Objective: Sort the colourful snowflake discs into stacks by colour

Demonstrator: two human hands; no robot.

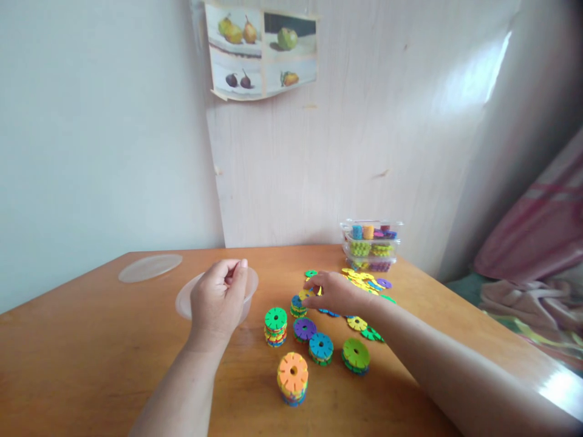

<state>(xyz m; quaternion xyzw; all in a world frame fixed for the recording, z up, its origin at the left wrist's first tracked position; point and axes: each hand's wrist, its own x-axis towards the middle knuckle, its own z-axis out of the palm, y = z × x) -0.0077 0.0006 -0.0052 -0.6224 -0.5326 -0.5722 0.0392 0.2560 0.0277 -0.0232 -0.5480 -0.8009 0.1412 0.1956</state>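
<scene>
My left hand (218, 297) hovers over a clear plastic bowl (184, 301), fingers curled together in a loose fist; what they hold, if anything, is hidden. My right hand (334, 292) reaches onto a scatter of loose coloured discs (367, 282) and its fingertips pinch a yellow disc (304, 294). Several short stacks of notched discs stand in front: one with a green top (276, 325), a purple-topped one (305, 329), one capped in blue (321, 348), another green-topped one (356, 355) and an orange-topped one (292, 377).
A clear lid (150, 267) lies at the back left of the wooden table (91, 352). Clear tubs of discs (371, 246) are stacked against the wall. Fruit pictures (262, 48) hang above. Pink bedding (537, 267) lies to the right.
</scene>
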